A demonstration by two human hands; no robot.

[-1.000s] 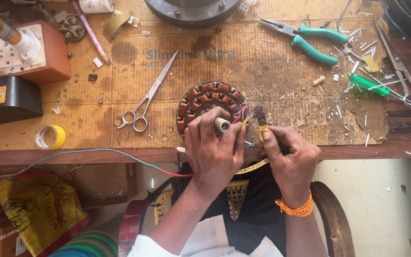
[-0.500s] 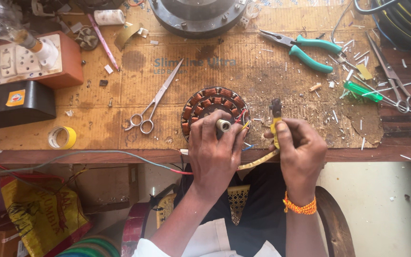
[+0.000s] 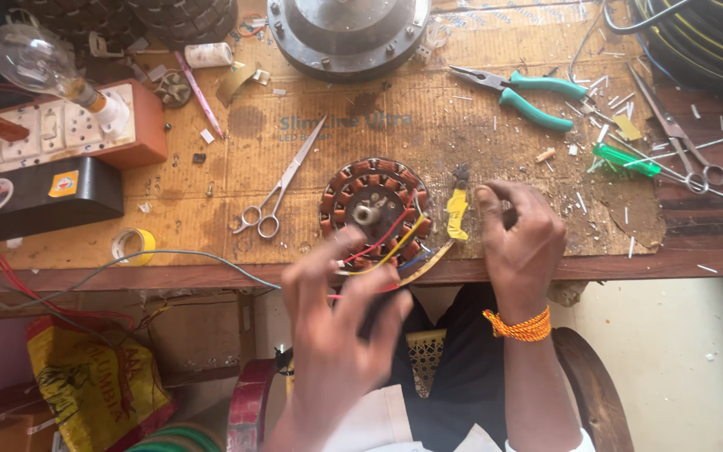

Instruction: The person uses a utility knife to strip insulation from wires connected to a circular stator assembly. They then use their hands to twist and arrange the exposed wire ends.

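Repair workshop, pliers (image 3: pixel 522 88), scissors (image 3: pixel 280 186), wound stator (image 3: pixel 376 209)

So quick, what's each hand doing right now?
Left hand: blurred, fingers spread open, touching the coloured wires of the stator.
Right hand: curled beside the yellow strip; grip cannot be told.

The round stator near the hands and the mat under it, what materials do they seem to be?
Stator: reddish-brown coils, probably enamelled copper wire, around a grey metal hub. Mat: brown corrugated cardboard, matte and stained, ribs visible. Left hand is at its wires; right hand beside it.
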